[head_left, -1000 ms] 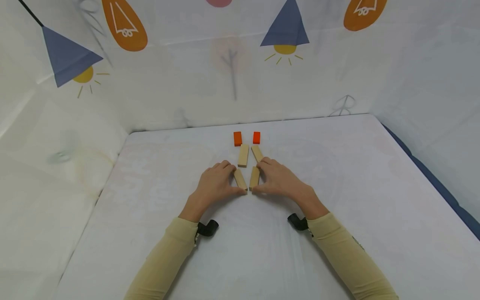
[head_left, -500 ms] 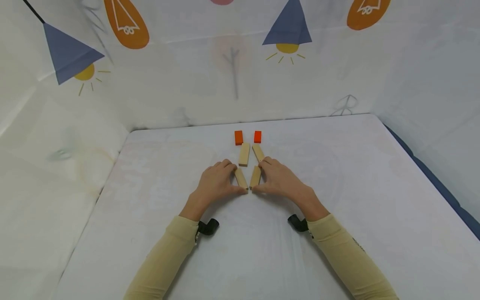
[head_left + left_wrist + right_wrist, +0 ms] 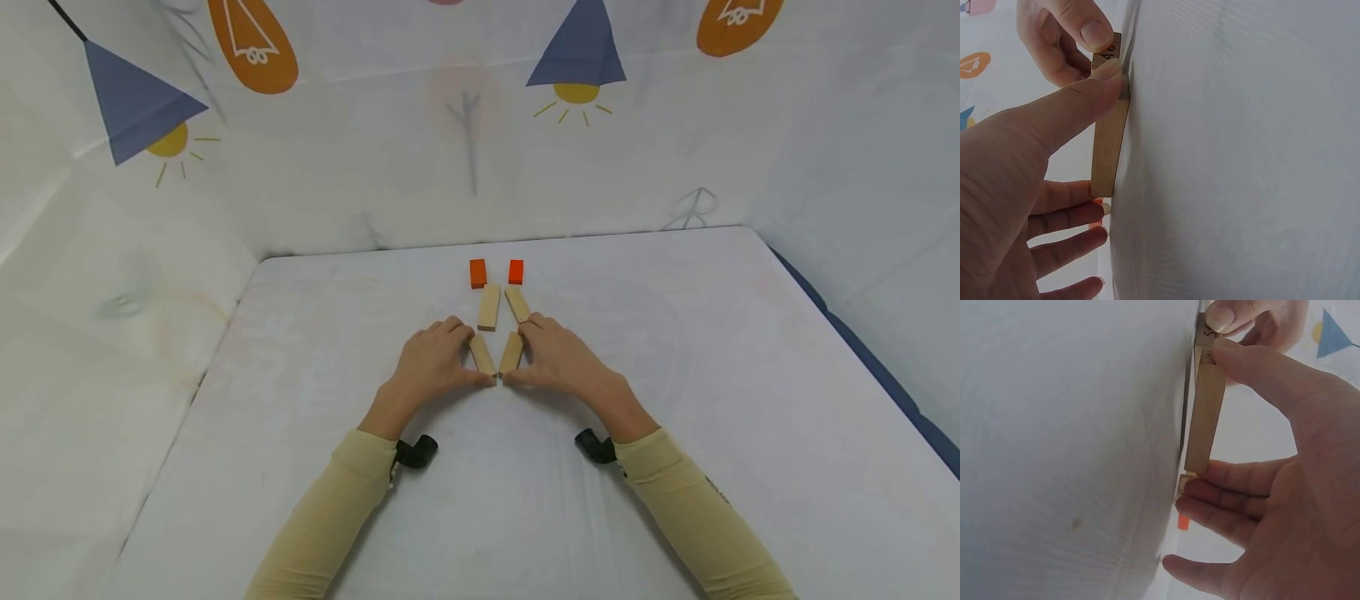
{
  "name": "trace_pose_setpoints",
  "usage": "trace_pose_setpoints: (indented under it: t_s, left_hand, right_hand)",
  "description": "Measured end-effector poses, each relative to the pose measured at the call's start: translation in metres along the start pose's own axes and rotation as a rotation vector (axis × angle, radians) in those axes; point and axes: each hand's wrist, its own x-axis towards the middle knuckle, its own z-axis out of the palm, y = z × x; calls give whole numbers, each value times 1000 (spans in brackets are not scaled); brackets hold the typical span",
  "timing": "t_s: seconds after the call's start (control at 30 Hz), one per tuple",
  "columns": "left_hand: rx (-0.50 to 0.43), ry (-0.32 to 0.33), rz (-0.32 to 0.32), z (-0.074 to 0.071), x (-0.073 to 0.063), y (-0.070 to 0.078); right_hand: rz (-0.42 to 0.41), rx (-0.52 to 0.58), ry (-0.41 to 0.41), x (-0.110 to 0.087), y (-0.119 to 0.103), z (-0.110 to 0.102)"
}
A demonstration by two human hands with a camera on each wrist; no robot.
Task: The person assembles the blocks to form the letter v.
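In the head view, two plain wooden blocks lie in a V, their near ends almost meeting. My left hand (image 3: 427,362) grips the left wooden block (image 3: 482,356) lengthwise, thumb at the near end and index finger at the far end. The left wrist view shows that block (image 3: 1107,147) side-on, other fingers spread past it. Mirroring this, my right hand (image 3: 564,358) holds the right wooden block (image 3: 511,353) end to end. Up close in the right wrist view, the right block (image 3: 1205,419) is low against the white surface, with dark marks on its thumb end.
Just beyond the hands lie two more wooden blocks, a left one (image 3: 489,307) and a slanted right one (image 3: 517,303). Behind them sit an orange block (image 3: 477,273) and a red-orange block (image 3: 516,272). A white printed cloth (image 3: 360,167) hangs behind the white table (image 3: 315,317).
The head view has tilted slightly, so the backdrop and far blocks sit a little differently in frame. Both hands keep their grip on the two near blocks, nearly still.
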Motion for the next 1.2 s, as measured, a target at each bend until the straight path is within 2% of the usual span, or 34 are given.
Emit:
trace_pose_setpoints:
  t_s: [0.4,0.87,1.2]
  left_hand:
    - [2,7,9,0,0,1]
    - [4,16,10,0,0,1]
    - [20,-4,7,-2,-1,2]
  right_hand:
    - [27,-4,-9,-1,0,2]
    - [17,-43,8,0,0,4]
    - [-2,-102,26,-1,-1,4]
